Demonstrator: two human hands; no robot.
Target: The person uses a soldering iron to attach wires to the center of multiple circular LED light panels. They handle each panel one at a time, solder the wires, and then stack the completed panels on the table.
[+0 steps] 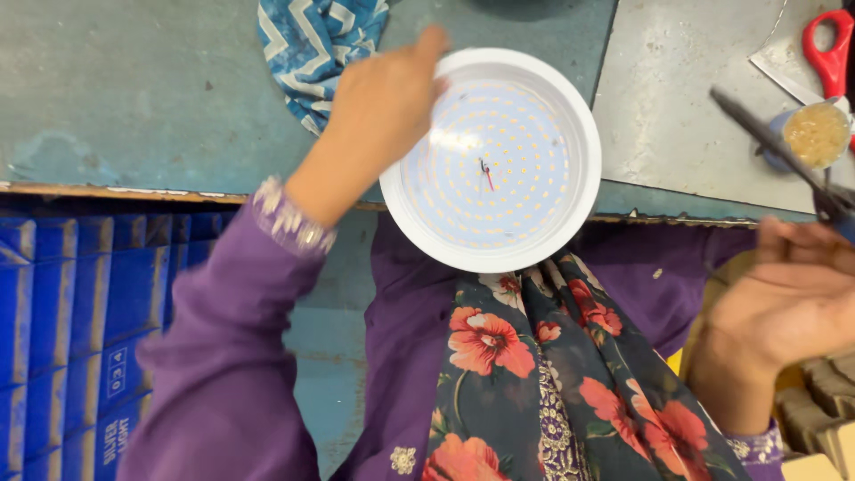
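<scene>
Worn teal bench (pixel 134 98) — blue crates (pixel 62 330) beneath.

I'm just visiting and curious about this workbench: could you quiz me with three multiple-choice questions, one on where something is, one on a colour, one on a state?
1. Where do the scissors lie?
A. top right of the bench
B. inside the round lamp
C. on the blue crates

2. What colour are the scissors' handles?
A. green
B. red
C. white

3. What is the left hand doing?
A. hanging free
B. gripping the rim of the round white lamp
C. holding cloth

Answers: 1 A, they lie at the bench's far right corner. 2 B, the loops are red. 3 B, its fingers rest on the rim.
</scene>
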